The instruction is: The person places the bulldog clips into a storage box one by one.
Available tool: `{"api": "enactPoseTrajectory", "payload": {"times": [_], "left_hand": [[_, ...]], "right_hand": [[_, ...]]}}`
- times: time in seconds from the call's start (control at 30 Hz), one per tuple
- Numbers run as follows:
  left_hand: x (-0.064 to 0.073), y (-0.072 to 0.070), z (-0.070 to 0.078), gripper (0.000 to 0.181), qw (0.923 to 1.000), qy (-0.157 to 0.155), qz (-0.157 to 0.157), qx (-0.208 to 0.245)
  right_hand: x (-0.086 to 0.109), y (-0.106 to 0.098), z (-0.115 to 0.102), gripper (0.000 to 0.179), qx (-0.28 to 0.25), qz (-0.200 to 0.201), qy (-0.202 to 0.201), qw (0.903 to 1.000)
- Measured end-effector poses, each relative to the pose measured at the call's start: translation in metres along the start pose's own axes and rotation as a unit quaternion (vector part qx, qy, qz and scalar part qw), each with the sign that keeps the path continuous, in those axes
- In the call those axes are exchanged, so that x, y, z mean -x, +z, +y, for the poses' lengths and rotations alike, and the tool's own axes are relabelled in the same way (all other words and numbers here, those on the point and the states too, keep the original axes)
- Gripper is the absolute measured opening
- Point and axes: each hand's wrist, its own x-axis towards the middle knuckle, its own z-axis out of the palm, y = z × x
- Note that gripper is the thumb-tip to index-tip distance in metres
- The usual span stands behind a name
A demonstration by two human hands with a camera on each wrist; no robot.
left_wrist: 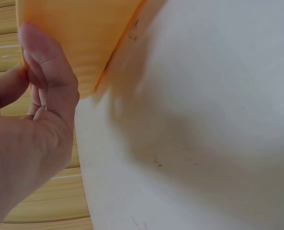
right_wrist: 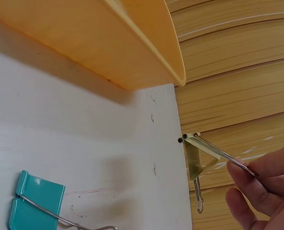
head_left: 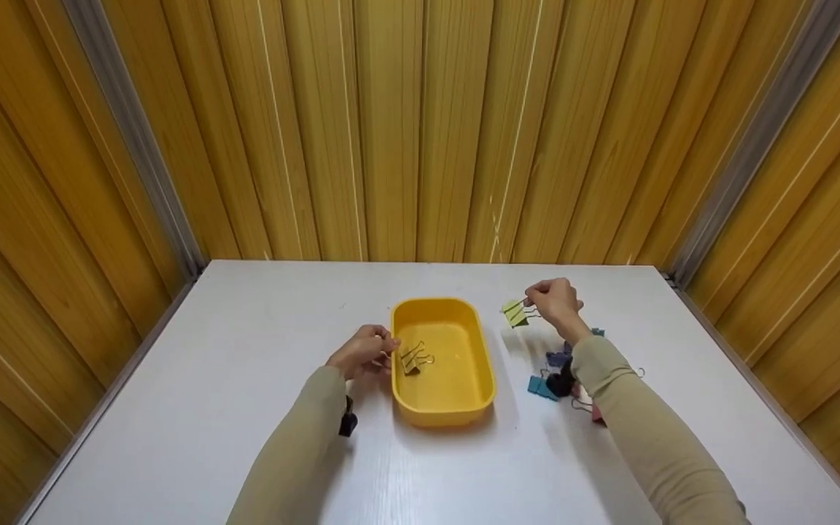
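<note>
As the left hand (head_left: 363,350) pinches the rim of the yellow tray (head_left: 443,418), right hand (head_left: 555,300): fingers closed on one wire handle of a yellow-green binder clip (head_left: 515,313).
Held clip: in the air above the table, to the right of the tray and apart from it; in the right wrist view its other wire handle hangs downward.
Left hand's grip: narrow, thumb and fingers on the edge of the tray's long left side.
Tray: upright on the white table (head_left: 281,313), long sides running away from the person.
Clip in the tray (head_left: 411,361): resting inside near the left wall, wire handles showing.
Loose clips: on the table right of the tray, partly behind the right arm; a teal clip (head_left: 542,388), a blue clip (head_left: 557,359) and a pink clip (head_left: 597,415).
Sleeves (head_left: 660,445): beige.
Backdrop (head_left: 383,131): yellow wood-patterned panels.
</note>
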Motion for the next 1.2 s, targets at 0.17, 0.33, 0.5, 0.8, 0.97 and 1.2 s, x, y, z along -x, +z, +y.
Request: {"api": "enactPoseTrajectory", "payload": {"times": [0.17,0.33,0.5,0.8,0.97,1.2], "left_hand": [[0.000,0.001,0.001,0.012,1.0000,-0.002,0.002,-0.001],[0.000,0.001,0.002,0.012,1.0000,-0.006,0.001,0.000],[-0.001,0.000,0.001,0.012,1.0000,0.005,-0.004,0.000],[-0.001,-0.001,0.002,0.012,1.0000,0.001,-0.004,-0.006],[-0.001,-0.001,0.004,0.013,0.9999,-0.013,0.001,-0.006],[-0.002,0.001,0.006,0.013,0.9998,-0.018,0.006,-0.005]], "right_hand": [[0.000,-0.001,-0.009,0.024,-0.010,-0.007,-0.007,0.9999],[0.003,0.002,-0.018,0.024,-0.018,-0.010,-0.014,0.9997],[0.006,0.006,-0.027,0.023,-0.026,-0.007,-0.037,0.9990],[0.010,0.020,-0.044,0.022,-0.039,-0.021,-0.052,0.9977],[0.013,0.029,-0.052,0.023,-0.042,-0.036,-0.057,0.9969],[0.018,0.037,-0.062,0.020,-0.051,-0.040,-0.061,0.9961]]}}
